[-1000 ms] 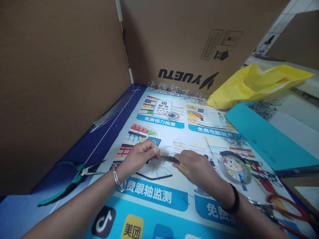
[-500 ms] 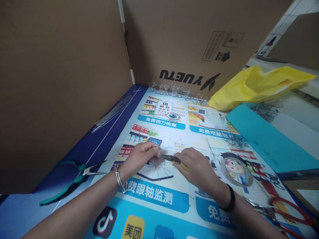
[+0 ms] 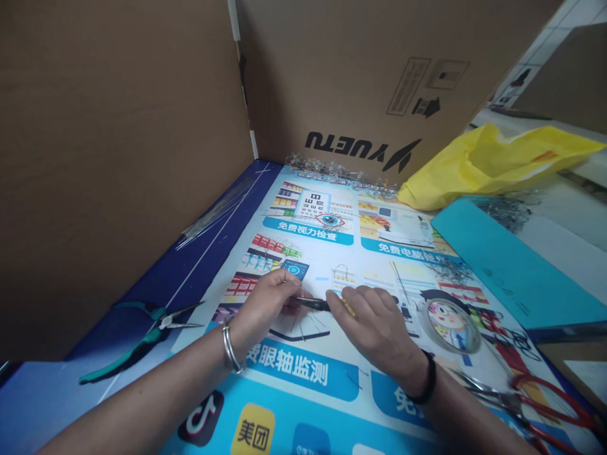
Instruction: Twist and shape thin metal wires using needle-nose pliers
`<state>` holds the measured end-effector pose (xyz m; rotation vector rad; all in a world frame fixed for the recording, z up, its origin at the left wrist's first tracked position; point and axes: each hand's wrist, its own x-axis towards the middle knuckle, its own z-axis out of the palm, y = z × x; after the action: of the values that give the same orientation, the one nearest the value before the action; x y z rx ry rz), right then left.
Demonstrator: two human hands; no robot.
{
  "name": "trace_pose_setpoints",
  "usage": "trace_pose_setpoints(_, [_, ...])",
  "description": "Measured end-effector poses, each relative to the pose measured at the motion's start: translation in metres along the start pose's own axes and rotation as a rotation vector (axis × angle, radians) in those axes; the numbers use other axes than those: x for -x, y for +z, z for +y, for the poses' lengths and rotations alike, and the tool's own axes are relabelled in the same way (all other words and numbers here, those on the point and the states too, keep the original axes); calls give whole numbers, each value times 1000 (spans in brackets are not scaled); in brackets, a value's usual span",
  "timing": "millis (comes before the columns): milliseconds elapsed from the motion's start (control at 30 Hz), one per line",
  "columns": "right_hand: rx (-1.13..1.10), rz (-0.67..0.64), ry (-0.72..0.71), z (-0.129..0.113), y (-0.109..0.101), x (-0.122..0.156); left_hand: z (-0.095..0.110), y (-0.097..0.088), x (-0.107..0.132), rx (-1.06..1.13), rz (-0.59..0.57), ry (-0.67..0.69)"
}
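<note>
My left hand (image 3: 265, 304) pinches what looks like a short thin wire, mostly hidden by the fingertips. My right hand (image 3: 377, 325) is wrapped around small pliers (image 3: 313, 304) with dark jaws and yellow handles. Their jaws point left and reach the fingertips of my left hand. Both hands are just above a printed poster sheet (image 3: 332, 414), close together. On the left lie teal-handled pliers (image 3: 164, 322) with their jaws spread. Several thin bent wires (image 3: 353, 379) are scattered on the sheet around my hands.
Cardboard walls (image 3: 370, 76) stand at the left and back. Straight wires (image 3: 213, 215) lie along the left wall, and tangled wire pieces (image 3: 327, 165) along the back. To the right are a roll of clear tape (image 3: 453, 325), red-handled scissors (image 3: 550, 404), a turquoise board (image 3: 516, 265) and a yellow bag (image 3: 497, 164).
My right hand has turned with the pliers, its knuckles now facing up more. The plier jaws have moved left and lower, in closer to my left fingertips.
</note>
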<state>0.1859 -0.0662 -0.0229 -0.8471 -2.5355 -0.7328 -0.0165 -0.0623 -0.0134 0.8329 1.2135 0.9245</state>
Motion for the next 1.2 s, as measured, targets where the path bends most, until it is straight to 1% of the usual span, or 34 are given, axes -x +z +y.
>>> trace_pose_setpoints(100, [11, 23, -31, 0, -2, -3, -2, 1, 1, 68, -39, -19])
trace_pose_setpoints(333, [4, 93, -67, -2, -2, -5, -2, 6, 5, 144, -59, -63])
trace_pose_setpoints(567, [-24, 91, -63, -2, -2, -4, -4, 4, 2, 161, -87, -86])
trace_pose_setpoints(933, [-48, 55, -62, -1, 0, -4, -8, 2, 1, 124, -111, -104])
trace_pose_setpoints(1200, [-49, 58, -62, -1, 1, -4, -7, 2, 2, 126, -167, -78])
